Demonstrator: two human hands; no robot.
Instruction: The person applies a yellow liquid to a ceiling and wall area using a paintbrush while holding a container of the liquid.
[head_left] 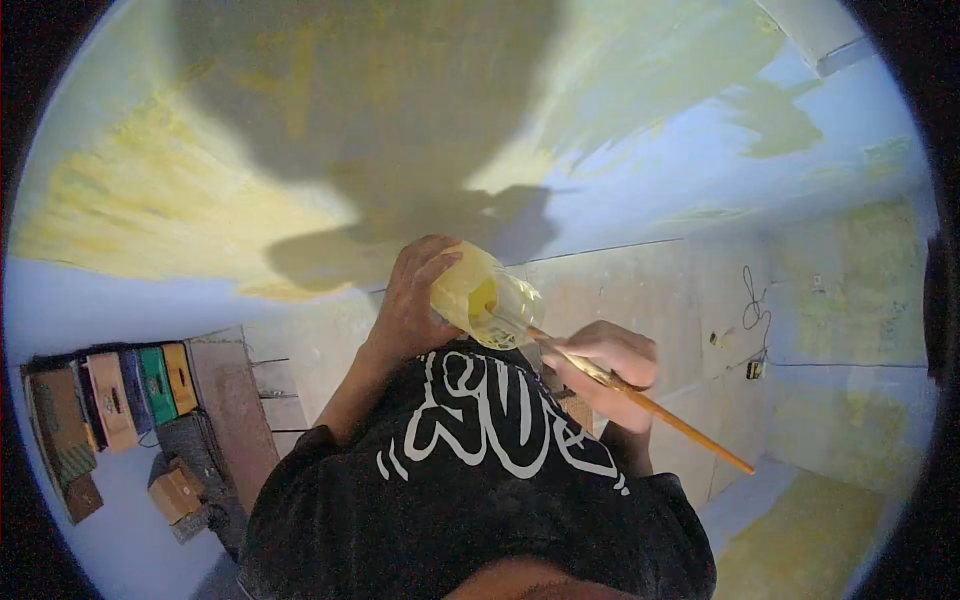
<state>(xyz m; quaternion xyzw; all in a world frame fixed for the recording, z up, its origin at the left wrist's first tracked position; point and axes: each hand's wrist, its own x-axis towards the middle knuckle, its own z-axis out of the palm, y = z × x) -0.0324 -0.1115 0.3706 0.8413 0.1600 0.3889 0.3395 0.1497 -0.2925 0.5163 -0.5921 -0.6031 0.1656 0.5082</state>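
Observation:
My left hand (408, 305) is wrapped round a see-through cup (458, 280), which tilts with its mouth toward the right. Yellow paint (482, 296) coats the inside of the cup. A paintbrush (690, 425) with a long wooden handle is gripped in my right hand (608, 368). Its tip reaches into the cup's mouth, and the bristles are hard to make out there. Both hands are in front of my chest. Beyond them is a pale blue surface (660, 180) with yellow and greyish-green painted patches.
My shadow (370, 90) falls across the painted surface. At the left are a cardboard box (178, 492) and several coloured panels, among them a green one (158, 383). To the right, a dark cable (752, 300) lies against a pale panel. A white ledge (820, 35) juts in at upper right.

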